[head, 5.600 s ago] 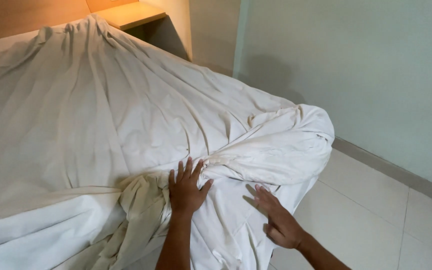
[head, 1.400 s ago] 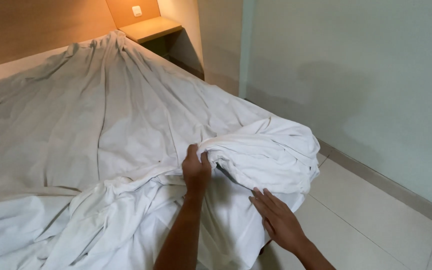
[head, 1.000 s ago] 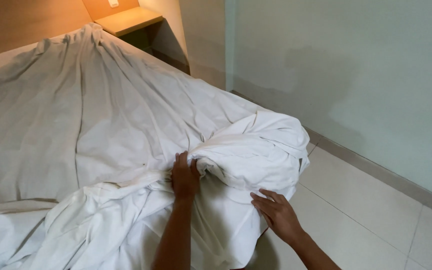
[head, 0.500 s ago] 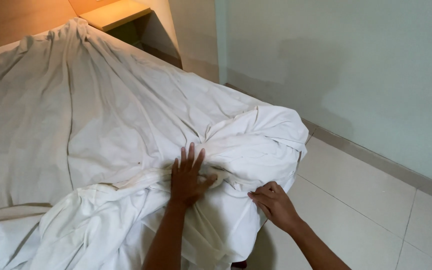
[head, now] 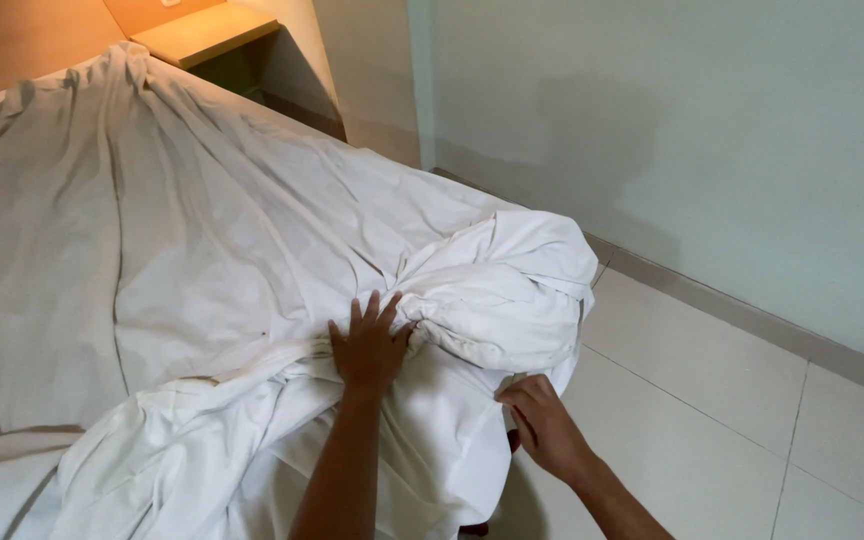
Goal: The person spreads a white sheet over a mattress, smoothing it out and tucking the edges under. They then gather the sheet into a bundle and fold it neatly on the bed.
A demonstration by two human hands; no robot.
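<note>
My left hand (head: 369,345) lies flat, fingers spread, on the white sheet (head: 252,250) bunched at the bed's corner; my right hand (head: 542,425) pinches its hanging edge below.

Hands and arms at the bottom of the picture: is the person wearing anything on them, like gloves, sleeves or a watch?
Nothing shows. The left hand and right hand are bare, with no gloves, rings or watch in view. Both forearms are uncovered right down to the picture's lower edge, so no sleeve appears.
</note>
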